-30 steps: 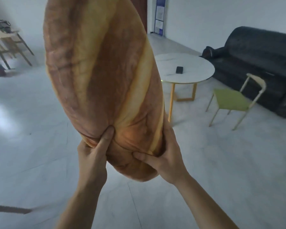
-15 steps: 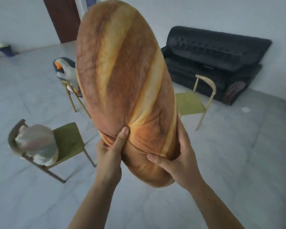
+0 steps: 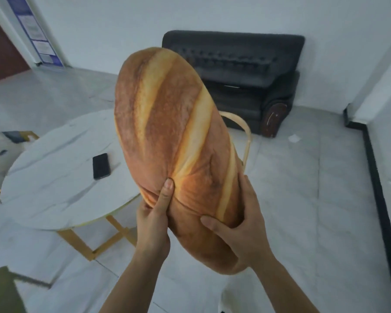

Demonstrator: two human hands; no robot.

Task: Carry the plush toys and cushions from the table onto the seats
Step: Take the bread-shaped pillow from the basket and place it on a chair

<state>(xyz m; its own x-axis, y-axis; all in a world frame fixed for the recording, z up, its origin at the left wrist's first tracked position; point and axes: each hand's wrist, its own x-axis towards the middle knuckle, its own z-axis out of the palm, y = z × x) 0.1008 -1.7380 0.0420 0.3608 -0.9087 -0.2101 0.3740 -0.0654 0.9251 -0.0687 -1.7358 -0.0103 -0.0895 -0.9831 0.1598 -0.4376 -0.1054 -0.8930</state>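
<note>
A large bread-loaf cushion (image 3: 174, 136) fills the middle of the view, held upright and tilted a little to the left. My left hand (image 3: 154, 218) grips its lower left side with the thumb pressed into the fabric. My right hand (image 3: 239, 227) cups its lower right end. Behind the cushion only the curved wooden backrest of a chair (image 3: 246, 136) shows; its seat is hidden. The round white marble table (image 3: 54, 177) stands at the left, below the cushion.
A black phone (image 3: 101, 166) lies on the table. A black sofa (image 3: 253, 82) stands against the far wall. A plush toy (image 3: 0, 147) shows at the left edge, a green seat (image 3: 2, 290) at the bottom left. A dark baseboard runs along the right wall.
The view has swung round: the two chairs with plush toys are gone from the left, and the table with the phone is now there. Both hands keep the same hold on the cushion.
</note>
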